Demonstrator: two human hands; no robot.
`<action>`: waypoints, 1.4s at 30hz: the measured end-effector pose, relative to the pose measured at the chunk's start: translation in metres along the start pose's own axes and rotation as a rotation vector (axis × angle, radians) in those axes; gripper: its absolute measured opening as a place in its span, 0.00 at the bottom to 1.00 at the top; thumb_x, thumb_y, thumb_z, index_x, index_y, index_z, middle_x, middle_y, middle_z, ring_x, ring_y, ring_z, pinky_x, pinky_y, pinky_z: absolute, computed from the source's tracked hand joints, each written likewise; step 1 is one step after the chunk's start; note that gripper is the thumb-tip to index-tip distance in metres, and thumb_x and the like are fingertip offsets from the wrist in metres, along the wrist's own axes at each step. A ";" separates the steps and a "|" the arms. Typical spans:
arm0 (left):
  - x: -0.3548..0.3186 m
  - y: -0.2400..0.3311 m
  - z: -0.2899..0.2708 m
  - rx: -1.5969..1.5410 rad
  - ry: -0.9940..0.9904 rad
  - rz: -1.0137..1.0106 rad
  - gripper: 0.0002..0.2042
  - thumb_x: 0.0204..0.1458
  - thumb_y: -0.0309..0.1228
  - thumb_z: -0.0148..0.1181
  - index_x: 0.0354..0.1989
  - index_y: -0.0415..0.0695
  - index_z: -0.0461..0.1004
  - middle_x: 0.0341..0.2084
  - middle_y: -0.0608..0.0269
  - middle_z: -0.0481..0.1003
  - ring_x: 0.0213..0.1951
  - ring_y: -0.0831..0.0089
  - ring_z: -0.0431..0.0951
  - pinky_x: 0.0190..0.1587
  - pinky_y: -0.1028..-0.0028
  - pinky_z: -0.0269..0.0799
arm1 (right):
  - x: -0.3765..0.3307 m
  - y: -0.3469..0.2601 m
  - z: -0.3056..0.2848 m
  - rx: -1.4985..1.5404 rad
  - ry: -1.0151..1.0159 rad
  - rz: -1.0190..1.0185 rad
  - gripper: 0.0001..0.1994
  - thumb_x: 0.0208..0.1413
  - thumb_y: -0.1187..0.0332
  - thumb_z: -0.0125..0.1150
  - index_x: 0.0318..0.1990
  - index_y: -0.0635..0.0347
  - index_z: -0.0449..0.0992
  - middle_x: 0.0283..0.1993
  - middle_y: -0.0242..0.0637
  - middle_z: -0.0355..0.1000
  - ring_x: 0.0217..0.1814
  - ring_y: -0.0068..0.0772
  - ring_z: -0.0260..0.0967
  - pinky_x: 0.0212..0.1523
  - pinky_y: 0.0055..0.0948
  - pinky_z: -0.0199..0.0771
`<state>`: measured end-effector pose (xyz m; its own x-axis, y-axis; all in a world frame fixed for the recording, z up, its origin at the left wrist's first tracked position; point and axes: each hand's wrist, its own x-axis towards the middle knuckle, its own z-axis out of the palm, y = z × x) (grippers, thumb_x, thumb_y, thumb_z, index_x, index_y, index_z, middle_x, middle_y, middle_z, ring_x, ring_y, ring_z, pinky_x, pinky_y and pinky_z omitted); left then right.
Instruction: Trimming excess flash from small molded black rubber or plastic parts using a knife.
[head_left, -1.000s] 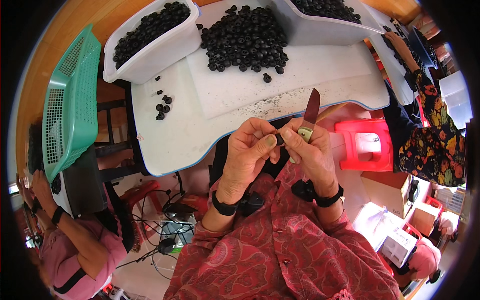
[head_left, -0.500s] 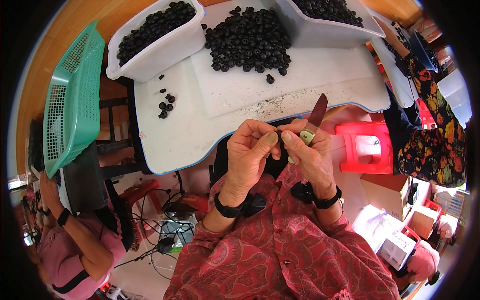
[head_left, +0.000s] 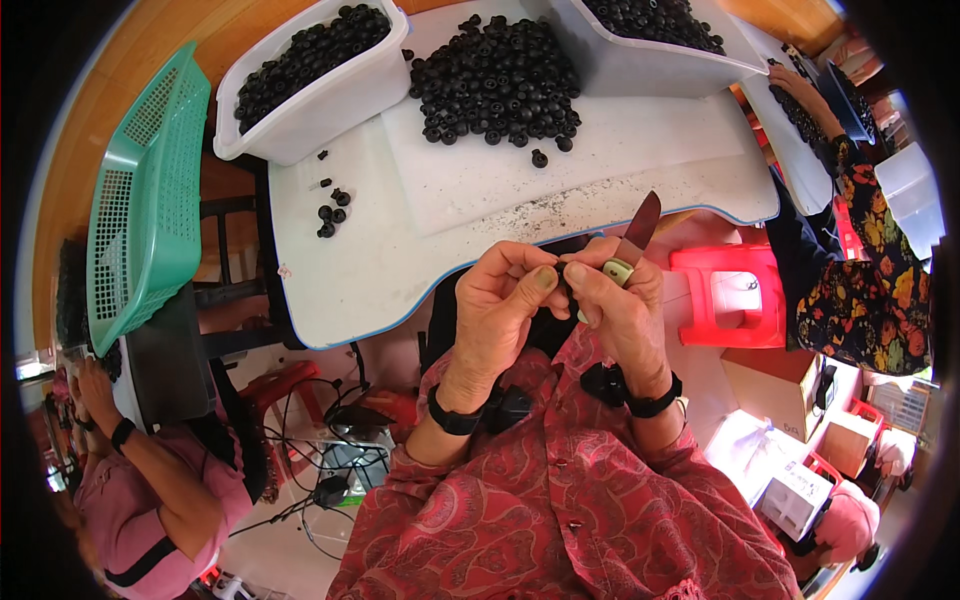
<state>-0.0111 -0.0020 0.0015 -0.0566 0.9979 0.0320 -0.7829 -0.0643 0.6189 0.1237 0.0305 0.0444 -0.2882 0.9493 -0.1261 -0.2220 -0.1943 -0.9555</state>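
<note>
My left hand [head_left: 505, 300] and my right hand [head_left: 620, 310] meet just below the near edge of the white table [head_left: 330, 290]. The right hand grips a small knife [head_left: 632, 238] with a dark reddish blade pointing up and away. A small black round piece [head_left: 563, 283] is pinched between the fingertips of both hands, mostly hidden by them. A heap of the same small black round pieces [head_left: 500, 80] lies on a white board [head_left: 560, 170] beyond my hands.
Two white tubs [head_left: 300, 110] [head_left: 660, 60] full of black pieces stand at the table's back. A few loose pieces [head_left: 330, 212] lie at the left. A green mesh basket [head_left: 145, 200] sits left; a red stool [head_left: 725, 295] right. Other people work at both sides.
My hands have stayed together at the table edge, with the knife blade tilting only slightly. The view has shifted a little.
</note>
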 end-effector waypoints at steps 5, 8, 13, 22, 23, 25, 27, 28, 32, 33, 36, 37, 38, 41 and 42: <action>-0.001 0.001 0.000 0.065 -0.037 0.012 0.07 0.55 0.22 0.57 0.40 0.33 0.70 0.29 0.55 0.76 0.27 0.73 0.77 0.32 0.75 0.77 | 0.001 -0.006 -0.001 -0.013 0.006 0.039 0.04 0.56 0.72 0.57 0.31 0.61 0.74 0.18 0.24 0.62 0.15 0.12 0.50 0.17 0.17 0.47; -0.002 0.000 0.001 0.097 -0.043 0.021 0.07 0.55 0.22 0.57 0.40 0.33 0.70 0.29 0.56 0.76 0.27 0.73 0.77 0.32 0.75 0.77 | 0.001 -0.011 -0.003 -0.059 0.015 0.100 0.07 0.57 0.69 0.55 0.29 0.61 0.73 0.16 0.24 0.60 0.15 0.11 0.49 0.16 0.16 0.46; 0.000 -0.001 0.002 0.076 -0.025 0.005 0.07 0.55 0.24 0.58 0.39 0.35 0.71 0.30 0.56 0.75 0.26 0.73 0.76 0.28 0.74 0.75 | 0.001 -0.008 -0.007 -0.018 -0.010 0.103 0.08 0.60 0.68 0.55 0.35 0.64 0.76 0.18 0.22 0.62 0.16 0.09 0.51 0.15 0.14 0.47; 0.003 0.002 0.002 -0.031 0.108 -0.050 0.05 0.55 0.23 0.58 0.37 0.35 0.71 0.23 0.60 0.75 0.24 0.76 0.75 0.28 0.77 0.75 | 0.000 -0.005 0.003 -0.149 -0.003 0.044 0.10 0.58 0.71 0.59 0.46 0.63 0.78 0.23 0.23 0.68 0.19 0.10 0.55 0.19 0.13 0.54; 0.003 -0.001 0.003 -0.005 0.144 -0.055 0.05 0.55 0.23 0.58 0.37 0.36 0.71 0.24 0.61 0.75 0.25 0.77 0.75 0.28 0.78 0.75 | 0.000 -0.002 0.004 -0.142 0.037 0.036 0.10 0.56 0.72 0.60 0.45 0.63 0.79 0.24 0.24 0.69 0.20 0.10 0.57 0.19 0.13 0.55; 0.002 -0.002 0.003 0.007 0.186 -0.036 0.05 0.55 0.23 0.58 0.36 0.36 0.71 0.24 0.62 0.75 0.25 0.78 0.75 0.28 0.79 0.76 | 0.001 0.002 0.006 -0.169 0.069 -0.002 0.09 0.56 0.72 0.61 0.44 0.63 0.79 0.25 0.24 0.70 0.19 0.10 0.57 0.19 0.13 0.55; 0.001 -0.003 0.002 0.004 0.221 -0.038 0.05 0.55 0.24 0.59 0.36 0.36 0.71 0.25 0.62 0.75 0.26 0.79 0.76 0.28 0.79 0.76 | 0.002 0.005 0.009 -0.174 0.094 -0.012 0.09 0.56 0.73 0.61 0.43 0.63 0.79 0.24 0.24 0.70 0.19 0.10 0.57 0.19 0.12 0.56; 0.000 -0.003 0.003 0.014 0.242 -0.033 0.05 0.55 0.24 0.59 0.36 0.37 0.71 0.25 0.63 0.75 0.26 0.79 0.75 0.28 0.80 0.76 | 0.002 0.007 0.010 -0.181 0.106 -0.038 0.08 0.56 0.73 0.61 0.42 0.64 0.79 0.23 0.24 0.69 0.19 0.10 0.57 0.19 0.12 0.56; -0.001 -0.002 0.003 0.035 0.262 0.019 0.04 0.55 0.24 0.58 0.36 0.37 0.71 0.25 0.63 0.75 0.25 0.80 0.75 0.28 0.81 0.75 | 0.002 0.010 0.017 -0.161 0.113 -0.038 0.08 0.56 0.72 0.61 0.41 0.65 0.78 0.22 0.24 0.69 0.18 0.10 0.56 0.18 0.13 0.54; 0.000 -0.001 0.002 0.048 0.257 0.027 0.04 0.55 0.24 0.58 0.36 0.37 0.71 0.25 0.63 0.75 0.25 0.80 0.75 0.27 0.81 0.75 | 0.003 0.011 0.018 -0.138 0.121 -0.024 0.08 0.56 0.72 0.61 0.41 0.65 0.78 0.21 0.24 0.68 0.18 0.10 0.55 0.18 0.13 0.53; 0.002 -0.001 -0.001 0.046 0.191 0.058 0.04 0.56 0.24 0.58 0.36 0.37 0.71 0.25 0.64 0.75 0.25 0.81 0.74 0.27 0.82 0.74 | 0.006 0.009 0.012 -0.079 0.031 0.064 0.08 0.57 0.71 0.60 0.41 0.65 0.78 0.19 0.22 0.66 0.17 0.10 0.54 0.17 0.14 0.51; 0.002 0.000 -0.001 0.045 0.191 0.064 0.04 0.56 0.24 0.58 0.36 0.37 0.71 0.25 0.64 0.75 0.25 0.81 0.74 0.27 0.82 0.74 | 0.006 0.009 0.011 -0.081 0.025 0.061 0.08 0.57 0.71 0.60 0.41 0.65 0.78 0.19 0.22 0.66 0.17 0.10 0.54 0.17 0.14 0.51; 0.002 0.001 -0.001 0.057 0.180 0.053 0.04 0.56 0.24 0.57 0.36 0.37 0.71 0.25 0.63 0.74 0.25 0.80 0.74 0.27 0.81 0.74 | 0.006 0.009 0.011 -0.105 0.022 0.051 0.08 0.58 0.71 0.59 0.41 0.64 0.78 0.18 0.22 0.65 0.17 0.10 0.54 0.17 0.14 0.50; 0.003 0.003 0.002 0.106 0.185 0.046 0.03 0.56 0.23 0.57 0.36 0.37 0.71 0.24 0.63 0.74 0.24 0.78 0.73 0.27 0.80 0.72 | 0.006 0.008 0.012 -0.130 0.030 0.006 0.07 0.58 0.71 0.59 0.41 0.64 0.78 0.18 0.22 0.64 0.17 0.10 0.53 0.17 0.14 0.50; 0.003 0.003 0.003 0.142 0.202 0.048 0.04 0.56 0.23 0.57 0.36 0.37 0.71 0.24 0.63 0.74 0.24 0.79 0.73 0.26 0.80 0.72 | 0.006 0.008 0.012 -0.130 0.042 -0.024 0.07 0.57 0.71 0.60 0.40 0.64 0.78 0.18 0.22 0.64 0.17 0.10 0.54 0.18 0.14 0.51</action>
<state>-0.0118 0.0005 0.0056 -0.2256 0.9705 -0.0852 -0.6824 -0.0950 0.7248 0.1089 0.0315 0.0390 -0.2443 0.9633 -0.1114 -0.1046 -0.1404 -0.9846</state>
